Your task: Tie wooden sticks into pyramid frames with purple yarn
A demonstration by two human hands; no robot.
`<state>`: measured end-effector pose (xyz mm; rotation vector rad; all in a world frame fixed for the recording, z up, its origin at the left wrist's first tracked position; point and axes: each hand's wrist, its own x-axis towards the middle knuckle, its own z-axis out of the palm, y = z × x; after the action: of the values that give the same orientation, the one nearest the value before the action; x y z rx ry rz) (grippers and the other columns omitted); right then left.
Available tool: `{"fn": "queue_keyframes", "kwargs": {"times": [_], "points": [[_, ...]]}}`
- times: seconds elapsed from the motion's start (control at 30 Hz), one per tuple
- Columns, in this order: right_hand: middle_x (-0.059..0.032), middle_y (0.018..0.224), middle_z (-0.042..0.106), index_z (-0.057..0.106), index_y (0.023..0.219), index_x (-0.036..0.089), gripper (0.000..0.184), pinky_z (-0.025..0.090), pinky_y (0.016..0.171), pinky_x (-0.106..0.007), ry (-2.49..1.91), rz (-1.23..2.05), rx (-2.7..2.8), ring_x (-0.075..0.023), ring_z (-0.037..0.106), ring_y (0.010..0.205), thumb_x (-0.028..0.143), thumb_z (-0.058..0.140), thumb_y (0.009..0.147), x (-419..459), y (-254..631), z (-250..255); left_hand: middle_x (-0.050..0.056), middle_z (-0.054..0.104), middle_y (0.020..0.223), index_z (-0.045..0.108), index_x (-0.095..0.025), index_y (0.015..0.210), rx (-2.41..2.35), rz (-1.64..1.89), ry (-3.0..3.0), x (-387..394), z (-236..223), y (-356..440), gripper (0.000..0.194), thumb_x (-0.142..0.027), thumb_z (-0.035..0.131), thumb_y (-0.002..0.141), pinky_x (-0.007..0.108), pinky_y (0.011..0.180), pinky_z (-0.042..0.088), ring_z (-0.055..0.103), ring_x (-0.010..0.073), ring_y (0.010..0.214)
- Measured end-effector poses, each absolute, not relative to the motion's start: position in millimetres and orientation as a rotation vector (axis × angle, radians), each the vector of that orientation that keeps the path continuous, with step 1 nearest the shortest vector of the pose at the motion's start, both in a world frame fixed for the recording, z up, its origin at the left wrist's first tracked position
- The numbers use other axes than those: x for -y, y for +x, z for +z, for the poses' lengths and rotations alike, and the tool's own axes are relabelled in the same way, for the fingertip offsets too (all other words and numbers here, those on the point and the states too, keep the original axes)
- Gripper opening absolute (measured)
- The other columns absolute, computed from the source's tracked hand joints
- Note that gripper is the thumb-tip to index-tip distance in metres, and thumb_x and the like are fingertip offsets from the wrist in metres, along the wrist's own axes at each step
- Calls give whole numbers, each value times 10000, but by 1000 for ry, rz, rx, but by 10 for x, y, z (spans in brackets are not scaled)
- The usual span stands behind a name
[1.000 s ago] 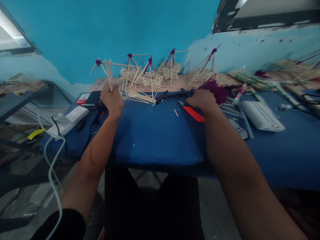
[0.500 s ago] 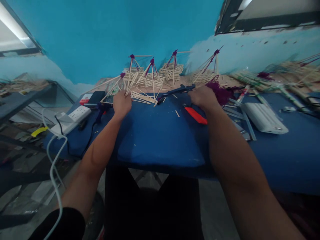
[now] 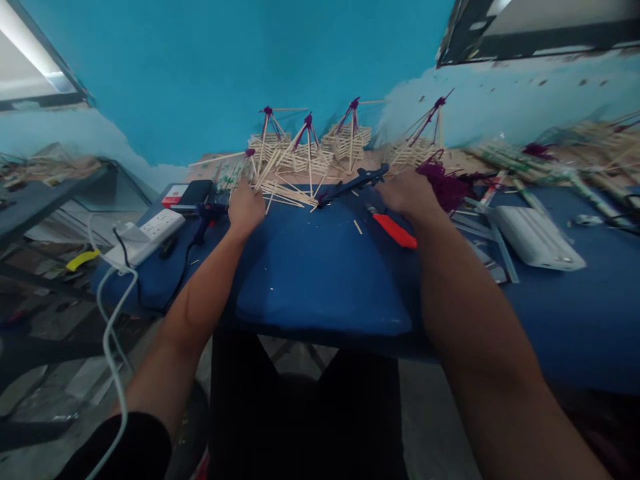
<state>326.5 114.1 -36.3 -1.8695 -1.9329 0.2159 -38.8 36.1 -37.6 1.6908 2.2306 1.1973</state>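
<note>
My left hand (image 3: 246, 208) is closed around thin wooden sticks (image 3: 267, 168) that slant up from its fingers. More loose sticks (image 3: 293, 193) lie just to its right. On the table's right half, my right hand (image 3: 406, 193) has its fingers curled together beside the end of a long dark tool (image 3: 354, 183); whatever they hold, if anything, is hidden. Below that hand lies a tool with a red handle (image 3: 395, 231). Purple yarn (image 3: 443, 183) is heaped right behind it. Stick structures with purple-bound tops (image 3: 309, 150) stand along the wall.
A white power strip (image 3: 145, 237), a glue gun (image 3: 204, 220) and a dark box (image 3: 196, 195) are on the left. On the right are a white block-shaped device (image 3: 537, 237) and wrapped stick bundles (image 3: 525, 170). The blue table (image 3: 320, 280) ends near my lap.
The view has shifted slightly, so things sit a little farther right. The sticks by my left hand have changed their slant; my right hand stays by the dark tool.
</note>
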Motion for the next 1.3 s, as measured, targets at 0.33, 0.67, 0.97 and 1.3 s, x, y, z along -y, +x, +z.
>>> {"fn": "queue_keyframes", "kwargs": {"times": [0.33, 0.67, 0.97, 1.3], "points": [[-66, 742, 591, 603, 730, 210, 223, 432, 798, -370, -1546, 286, 1888, -225, 617, 824, 190, 672, 941, -843, 3167, -53, 18, 652, 777, 670, -211, 880, -1370, 1420, 2283, -324, -460, -230, 299, -400, 639, 1110, 327, 771, 454, 636, 182, 750], [30, 657, 512, 630, 823, 232, 288, 304, 605, -286, -836, 621, 1910, -131, 409, 622, 421, 845, 856, -676, 2784, -172, -29, 513, 628, 746, -192, 860, -1042, 1092, 2195, -143, -407, -43, 431, -557, 638, 1062, 302, 605, 322, 461, 131, 597], [-63, 1042, 774, 718, 1023, 265, 607, 692, 832, -349, -430, 1542, 1478, -233, 765, 1019, 796, 912, 800, -472, 2230, -336, -15, 554, 686, 614, -226, 845, -1054, 1206, 2230, -198, -448, -70, 435, -585, 579, 1088, 308, 633, 367, 511, 144, 640], [-95, 1184, 822, 715, 1061, 261, 507, 683, 1077, -469, -397, 1634, 1273, -308, 763, 1257, 526, 992, 728, -346, 1993, -425, 7, 583, 725, 692, -202, 988, -973, 1194, 2149, -222, -574, 51, 672, -848, 518, 1061, 328, 659, 445, 553, 163, 677]]}}
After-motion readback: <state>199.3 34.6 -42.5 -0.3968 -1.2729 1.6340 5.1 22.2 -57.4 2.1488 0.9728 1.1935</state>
